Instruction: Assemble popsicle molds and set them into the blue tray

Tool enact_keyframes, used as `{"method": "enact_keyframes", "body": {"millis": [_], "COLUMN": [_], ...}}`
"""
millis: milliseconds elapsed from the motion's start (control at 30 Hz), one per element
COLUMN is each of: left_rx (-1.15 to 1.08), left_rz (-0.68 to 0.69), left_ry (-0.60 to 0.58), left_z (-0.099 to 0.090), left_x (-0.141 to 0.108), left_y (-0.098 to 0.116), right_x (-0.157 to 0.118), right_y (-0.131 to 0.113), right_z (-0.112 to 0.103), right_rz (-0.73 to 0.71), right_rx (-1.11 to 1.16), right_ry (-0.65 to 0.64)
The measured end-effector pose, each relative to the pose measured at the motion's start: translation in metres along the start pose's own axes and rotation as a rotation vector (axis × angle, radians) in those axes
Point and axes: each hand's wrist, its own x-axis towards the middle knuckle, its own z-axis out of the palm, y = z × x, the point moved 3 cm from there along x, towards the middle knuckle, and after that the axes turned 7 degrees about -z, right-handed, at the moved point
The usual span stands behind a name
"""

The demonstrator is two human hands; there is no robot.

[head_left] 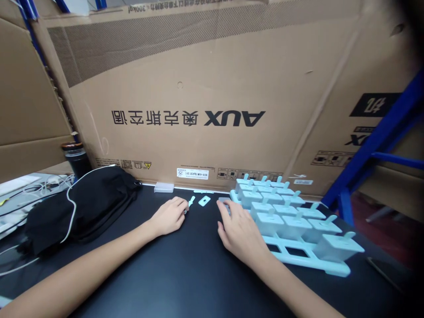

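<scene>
Now the left hand (168, 215) pinches a stick (191, 202) on the worktop (185, 274); right hand (240, 232), fingers loosely spread, rests against the mould tray (291, 221), holding nothing.

— Where does your one view sit?
— On your head, looking forward and down over the black table (185, 269), close enough that your forearms run out of the bottom edge.
— What does it face?
— The upside-down printed cardboard box (212, 88) standing along the table's far edge. There is no second view to overlap.
</scene>
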Motion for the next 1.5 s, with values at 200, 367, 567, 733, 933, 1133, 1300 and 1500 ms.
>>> {"method": "enact_keyframes", "body": {"millis": [200,367,567,733,933,1133,1300,1500], "left_rx": [-0.064,-0.073,-0.118,-0.006,-0.017,-0.139,-0.355,-0.757], "left_rz": [0.078,0.122,0.139,0.032,0.037,0.148,0.181,-0.036], "left_ry": [-0.054,-0.071,-0.027,0.017,-0.040,-0.077,-0.017,-0.017], "left_z": [0.000,-0.001,0.001,0.004,0.006,0.006,0.000,0.002], "left_x": [0.000,-0.001,-0.002,0.000,0.001,0.000,-0.001,-0.001], "left_y": [0.002,0.004,0.003,-0.002,-0.002,0.000,0.007,0.022], "right_x": [-0.009,-0.002,-0.003,-0.006,-0.009,-0.013,-0.011,-0.006], "right_y": [0.001,0.004,0.003,0.003,0.004,0.002,0.002,-0.007], "right_z": [0.026,0.011,-0.011,-0.020,-0.020,-0.008,-0.004,-0.007], "right_rz": [0.044,-0.025,-0.337,-0.271,-0.178,-0.132,-0.139,-0.215], "right_rx": [0.041,0.205,0.478,0.566,0.603,0.523,0.527,0.518], "right_ry": [-0.091,-0.162,-0.209,-0.363,-0.492,-0.513,-0.501,-0.408]}}
